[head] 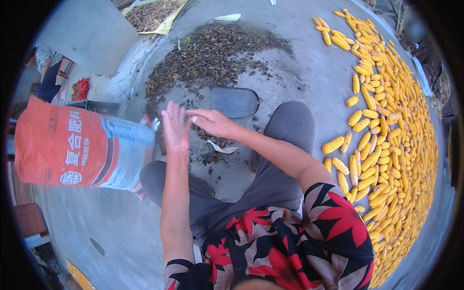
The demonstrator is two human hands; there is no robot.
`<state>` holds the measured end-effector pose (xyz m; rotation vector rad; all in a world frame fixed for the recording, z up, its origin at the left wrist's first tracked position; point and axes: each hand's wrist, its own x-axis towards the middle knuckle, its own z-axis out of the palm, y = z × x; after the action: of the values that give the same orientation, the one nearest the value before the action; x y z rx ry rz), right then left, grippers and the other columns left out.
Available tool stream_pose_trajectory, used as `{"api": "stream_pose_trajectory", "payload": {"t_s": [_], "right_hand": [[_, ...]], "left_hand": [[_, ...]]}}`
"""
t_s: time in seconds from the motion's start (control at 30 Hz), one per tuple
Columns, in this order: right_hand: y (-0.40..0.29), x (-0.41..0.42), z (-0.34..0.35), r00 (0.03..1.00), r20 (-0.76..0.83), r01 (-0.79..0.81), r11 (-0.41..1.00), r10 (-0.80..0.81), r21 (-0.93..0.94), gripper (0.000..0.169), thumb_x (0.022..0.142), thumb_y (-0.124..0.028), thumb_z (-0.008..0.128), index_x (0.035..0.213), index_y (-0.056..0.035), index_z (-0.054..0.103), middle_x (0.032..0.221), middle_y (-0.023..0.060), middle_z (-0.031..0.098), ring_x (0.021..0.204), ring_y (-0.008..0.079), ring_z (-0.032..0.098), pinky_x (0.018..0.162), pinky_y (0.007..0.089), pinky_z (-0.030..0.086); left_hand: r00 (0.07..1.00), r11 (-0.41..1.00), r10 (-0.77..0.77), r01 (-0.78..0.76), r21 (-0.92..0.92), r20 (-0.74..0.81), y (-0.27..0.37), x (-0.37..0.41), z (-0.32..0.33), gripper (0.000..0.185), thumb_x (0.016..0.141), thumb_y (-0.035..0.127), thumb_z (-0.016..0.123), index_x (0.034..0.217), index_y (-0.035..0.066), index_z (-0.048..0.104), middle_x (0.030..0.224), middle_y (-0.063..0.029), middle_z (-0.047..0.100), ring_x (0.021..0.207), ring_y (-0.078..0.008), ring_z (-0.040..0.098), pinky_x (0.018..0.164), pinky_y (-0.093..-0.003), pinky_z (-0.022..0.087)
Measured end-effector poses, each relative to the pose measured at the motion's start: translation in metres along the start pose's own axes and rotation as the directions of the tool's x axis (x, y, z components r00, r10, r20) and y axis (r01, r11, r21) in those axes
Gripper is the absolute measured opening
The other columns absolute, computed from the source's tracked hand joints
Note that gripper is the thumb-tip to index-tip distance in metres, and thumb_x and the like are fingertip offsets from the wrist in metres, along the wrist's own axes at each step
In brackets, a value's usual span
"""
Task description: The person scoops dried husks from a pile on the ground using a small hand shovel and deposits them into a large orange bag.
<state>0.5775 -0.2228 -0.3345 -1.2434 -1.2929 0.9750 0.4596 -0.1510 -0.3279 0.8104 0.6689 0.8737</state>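
My left hand [176, 125] is raised in front of me, palm showing and fingers extended, with nothing seen in it. My right hand [214, 123] reaches across from the right, its fingertips at the thumb side of the left hand. Its fingers are stretched out, and I see no object in them. Just beyond the right hand, a dark grey flat scoop-like piece [235, 102] with a rounded end rests on the concrete. Past it spreads a heap of dry brown leaf and husk debris [203, 54]. A pale dry corn husk [222, 148] lies between my feet.
A large orange and white fertilizer sack [87, 145], bearing writing, stands by my left knee. Many husked corn cobs [395, 152] cover the ground at right. Farther left are red chillies [80, 89] and a seated person [50, 72]. A yellow-edged sheet [170, 23] holds small round brown items.
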Motion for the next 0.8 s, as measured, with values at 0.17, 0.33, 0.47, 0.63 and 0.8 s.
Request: {"api": "stream_pose_trajectory", "payload": {"t_s": [0.17, 0.33, 0.47, 0.63, 0.8], "right_hand": [[0.015, -0.002, -0.008, 0.999, -0.041, -0.031, 0.997, 0.028, -0.075, 0.037, 0.085, -0.027, 0.044, 0.113, -0.0035, 0.047, 0.103, 0.0116, 0.055, 0.094, 0.0165, 0.051, 0.081, 0.0277, 0.040], [0.025, -0.014, -0.018, 0.993, -0.121, -0.037, 0.971, 0.008, -0.235, 0.034, 0.085, -0.027, 0.042, 0.109, -0.0038, 0.050, 0.101, 0.0129, 0.056, 0.092, 0.0200, 0.052, 0.080, 0.0293, 0.040], [0.029, -0.019, -0.024, 0.991, -0.130, -0.030, 0.956, -0.009, -0.292, 0.037, 0.085, -0.031, 0.042, 0.110, -0.0044, 0.049, 0.097, 0.0134, 0.056, 0.088, 0.0212, 0.054, 0.076, 0.0295, 0.041], [0.042, -0.019, -0.025, 0.980, -0.107, -0.184, 0.968, 0.167, -0.169, 0.041, 0.085, -0.036, 0.041, 0.114, -0.0078, 0.047, 0.095, 0.0066, 0.055, 0.077, 0.0152, 0.054, 0.067, 0.0273, 0.043], [0.043, -0.019, -0.023, 0.962, -0.097, -0.269, 0.952, 0.257, -0.146, 0.041, 0.084, -0.036, 0.043, 0.117, -0.0105, 0.046, 0.100, 0.0053, 0.054, 0.080, 0.0119, 0.052, 0.067, 0.0241, 0.042]], "left_hand": [[0.997, 0.991, -0.070, 0.074, 0.109, -0.040, -0.020, -0.009, -0.049, 0.067, 0.084, 0.052, 0.029, 0.130, 0.004, 0.020, 0.137, -0.0133, 0.015, 0.126, -0.0265, 0.012, 0.100, -0.0450, 0.014], [0.956, 0.981, -0.157, 0.179, 0.069, -0.248, -0.035, -0.025, -0.077, 0.063, 0.084, 0.047, 0.036, 0.127, 0.002, 0.025, 0.132, -0.0172, 0.025, 0.121, -0.0283, 0.026, 0.098, -0.0420, 0.021], [0.963, 0.983, -0.138, 0.161, 0.084, -0.232, -0.042, -0.027, -0.075, 0.061, 0.084, 0.046, 0.038, 0.125, 0.001, 0.029, 0.130, -0.0171, 0.029, 0.117, -0.0280, 0.033, 0.096, -0.0417, 0.024], [0.954, 0.987, -0.113, 0.139, 0.076, -0.279, -0.041, -0.027, -0.081, 0.058, 0.081, 0.046, 0.045, 0.119, 0.005, 0.038, 0.122, -0.0153, 0.040, 0.109, -0.0269, 0.042, 0.091, -0.0399, 0.031], [0.947, 0.984, -0.139, 0.165, 0.065, -0.289, -0.039, -0.025, -0.079, 0.053, 0.080, 0.046, 0.047, 0.115, 0.007, 0.043, 0.115, -0.0107, 0.046, 0.102, -0.0228, 0.047, 0.087, -0.0378, 0.034]]}}
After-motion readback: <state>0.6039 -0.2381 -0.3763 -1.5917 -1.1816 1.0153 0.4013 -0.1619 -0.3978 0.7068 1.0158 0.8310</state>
